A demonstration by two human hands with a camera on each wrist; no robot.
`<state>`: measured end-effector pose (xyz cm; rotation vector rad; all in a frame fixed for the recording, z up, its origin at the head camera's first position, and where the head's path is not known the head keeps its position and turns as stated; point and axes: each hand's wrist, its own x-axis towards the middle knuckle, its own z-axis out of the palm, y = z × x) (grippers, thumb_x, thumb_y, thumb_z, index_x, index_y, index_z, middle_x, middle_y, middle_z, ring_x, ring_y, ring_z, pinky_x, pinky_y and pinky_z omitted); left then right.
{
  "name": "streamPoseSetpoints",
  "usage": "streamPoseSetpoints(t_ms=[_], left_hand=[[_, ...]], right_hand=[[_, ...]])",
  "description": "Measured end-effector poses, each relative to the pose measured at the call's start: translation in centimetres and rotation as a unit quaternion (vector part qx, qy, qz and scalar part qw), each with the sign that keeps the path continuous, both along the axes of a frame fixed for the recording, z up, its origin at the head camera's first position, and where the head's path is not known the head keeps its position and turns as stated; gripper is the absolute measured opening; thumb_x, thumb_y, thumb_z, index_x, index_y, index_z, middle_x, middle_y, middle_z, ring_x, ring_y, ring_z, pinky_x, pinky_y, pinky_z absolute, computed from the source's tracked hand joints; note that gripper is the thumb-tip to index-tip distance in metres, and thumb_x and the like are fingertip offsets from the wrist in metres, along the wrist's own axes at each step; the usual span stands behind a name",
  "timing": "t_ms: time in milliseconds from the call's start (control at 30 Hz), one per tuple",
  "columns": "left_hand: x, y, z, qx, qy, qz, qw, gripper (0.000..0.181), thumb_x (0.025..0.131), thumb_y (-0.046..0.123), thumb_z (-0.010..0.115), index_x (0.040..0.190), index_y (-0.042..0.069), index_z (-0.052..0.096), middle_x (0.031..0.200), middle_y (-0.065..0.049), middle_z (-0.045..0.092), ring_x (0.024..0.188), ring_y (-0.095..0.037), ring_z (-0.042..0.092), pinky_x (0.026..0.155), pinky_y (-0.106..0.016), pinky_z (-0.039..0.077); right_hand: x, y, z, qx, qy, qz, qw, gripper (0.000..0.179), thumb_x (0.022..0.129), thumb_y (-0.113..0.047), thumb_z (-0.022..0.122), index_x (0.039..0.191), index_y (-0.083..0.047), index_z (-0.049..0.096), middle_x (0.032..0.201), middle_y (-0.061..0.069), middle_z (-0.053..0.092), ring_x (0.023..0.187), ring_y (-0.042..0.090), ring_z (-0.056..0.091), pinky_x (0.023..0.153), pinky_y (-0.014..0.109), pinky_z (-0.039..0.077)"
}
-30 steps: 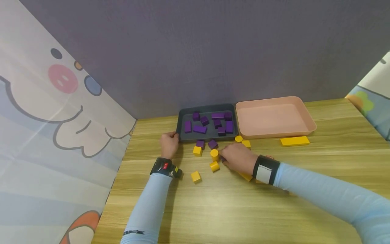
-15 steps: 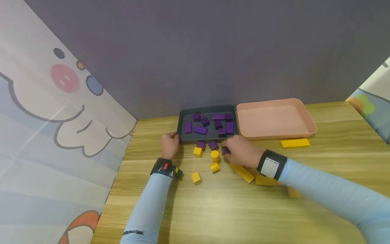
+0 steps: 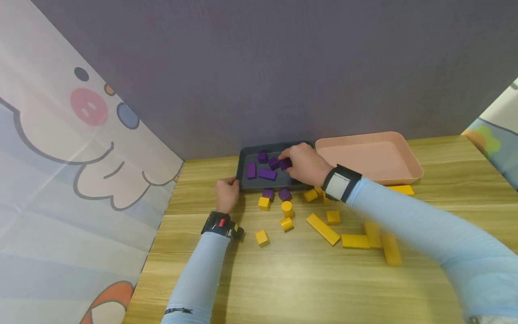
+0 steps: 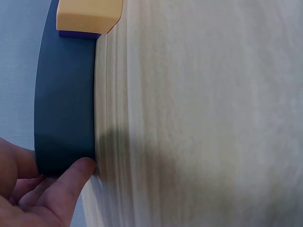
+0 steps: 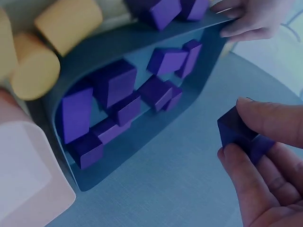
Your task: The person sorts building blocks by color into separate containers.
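My left hand (image 3: 226, 195) grips the near left corner of a dark grey tray (image 4: 64, 104), its thumb against the front wall. Over that tray, my right hand (image 3: 305, 164) pinches a purple block (image 5: 234, 125) between thumb and fingers. Several purple blocks (image 3: 267, 174) lie inside the tray; my right hand covers its right part in the head view. Just outside the front wall sit two more purple blocks (image 3: 285, 194), and a yellow cube (image 3: 264, 203) stands close against one of them.
An empty pink tray (image 3: 364, 155) adjoins the dark tray on the right. Yellow pieces are scattered in front: an upright cylinder (image 3: 287, 209), a lying cylinder (image 3: 286, 224), a cube (image 3: 261, 237) and several flat bars (image 3: 323, 229). A grey wall (image 3: 259, 81) rises behind both trays.
My right hand has lifted the purple block from the table in front and carried it up and left over the dark tray. The left hand has stayed at the tray corner.
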<state>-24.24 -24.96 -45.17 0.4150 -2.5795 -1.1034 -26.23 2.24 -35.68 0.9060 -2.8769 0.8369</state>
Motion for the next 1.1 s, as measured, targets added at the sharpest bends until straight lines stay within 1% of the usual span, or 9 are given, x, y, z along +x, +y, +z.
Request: streamPoseSetpoints(t_ms=[100, 167, 300, 400, 533, 700, 900, 1100], left_hand=[[0.1, 0.1, 0.0, -0.01, 0.007, 0.0, 0.9999, 0.025, 0.097, 0.011, 0.064, 0.114, -0.002, 0.076, 0.115, -0.021, 0.075, 0.109, -0.033, 0.072, 0.089, -0.046, 0.06], [0.2, 0.2, 0.1, -0.012, 0.009, 0.002, 0.9999, 0.025, 0.096, 0.011, 0.064, 0.113, -0.002, 0.077, 0.113, -0.02, 0.076, 0.108, -0.033, 0.073, 0.088, -0.046, 0.06], [0.4, 0.5, 0.3, -0.013, 0.013, 0.005, 0.9998, 0.024, 0.096, 0.01, 0.065, 0.113, -0.002, 0.077, 0.112, -0.02, 0.076, 0.108, -0.033, 0.073, 0.089, -0.047, 0.06], [0.4, 0.6, 0.4, -0.01, 0.012, 0.005, 0.9999, 0.024, 0.096, 0.009, 0.065, 0.113, -0.002, 0.076, 0.113, -0.02, 0.076, 0.11, -0.034, 0.072, 0.092, -0.047, 0.059], [0.5, 0.5, 0.5, -0.005, 0.014, 0.003, 0.9999, 0.023, 0.096, 0.009, 0.065, 0.113, -0.003, 0.076, 0.113, -0.02, 0.075, 0.111, -0.034, 0.072, 0.093, -0.046, 0.059], [0.5, 0.4, 0.5, 0.001, 0.021, 0.0, 0.9998, 0.023, 0.096, 0.008, 0.065, 0.113, -0.004, 0.076, 0.113, -0.021, 0.075, 0.11, -0.033, 0.072, 0.092, -0.046, 0.059], [0.3, 0.3, 0.4, -0.004, 0.02, -0.003, 0.9998, 0.024, 0.096, 0.008, 0.064, 0.113, -0.004, 0.076, 0.114, -0.021, 0.075, 0.11, -0.033, 0.073, 0.091, -0.046, 0.06], [0.0, 0.1, 0.0, -0.009, 0.021, -0.006, 0.9997, 0.024, 0.096, 0.01, 0.065, 0.113, -0.003, 0.076, 0.114, -0.02, 0.075, 0.11, -0.032, 0.073, 0.091, -0.046, 0.06]], right_hand=[[-1.2, -0.9, -0.4, 0.006, 0.001, 0.008, 1.0, 0.04, 0.088, -0.002, 0.074, 0.128, -0.006, 0.071, 0.128, 0.013, 0.072, 0.095, 0.023, 0.071, 0.074, 0.032, 0.06], [-2.0, -1.4, -0.9, 0.009, 0.001, 0.012, 0.9999, 0.04, 0.088, -0.001, 0.074, 0.127, -0.005, 0.071, 0.128, 0.014, 0.072, 0.102, 0.025, 0.072, 0.082, 0.036, 0.062], [-3.6, -2.3, -2.2, 0.022, 0.005, 0.014, 0.9996, 0.039, 0.086, 0.002, 0.072, 0.124, -0.003, 0.073, 0.125, 0.014, 0.073, 0.112, 0.029, 0.071, 0.093, 0.042, 0.06], [-4.4, -2.7, -3.2, 0.036, 0.01, 0.018, 0.9991, 0.04, 0.084, 0.005, 0.069, 0.123, -0.002, 0.073, 0.125, 0.016, 0.073, 0.115, 0.032, 0.069, 0.097, 0.045, 0.058], [-5.0, -3.2, -4.1, 0.052, 0.012, 0.026, 0.9983, 0.041, 0.083, 0.007, 0.068, 0.122, -0.001, 0.073, 0.125, 0.017, 0.073, 0.116, 0.033, 0.069, 0.1, 0.046, 0.057], [-5.5, -3.6, -4.8, 0.065, 0.013, 0.028, 0.9974, 0.041, 0.082, 0.008, 0.068, 0.121, -0.002, 0.074, 0.125, 0.016, 0.073, 0.117, 0.032, 0.069, 0.101, 0.045, 0.056], [-5.9, -3.8, -5.3, 0.068, -0.007, 0.021, 0.9975, 0.04, 0.083, 0.01, 0.067, 0.12, -0.001, 0.074, 0.124, 0.017, 0.073, 0.115, 0.032, 0.069, 0.099, 0.045, 0.057], [-6.2, -3.9, -5.8, 0.065, -0.01, 0.014, 0.9977, 0.037, 0.082, 0.007, 0.069, 0.118, -0.002, 0.075, 0.122, 0.016, 0.074, 0.112, 0.031, 0.07, 0.099, 0.045, 0.058]])
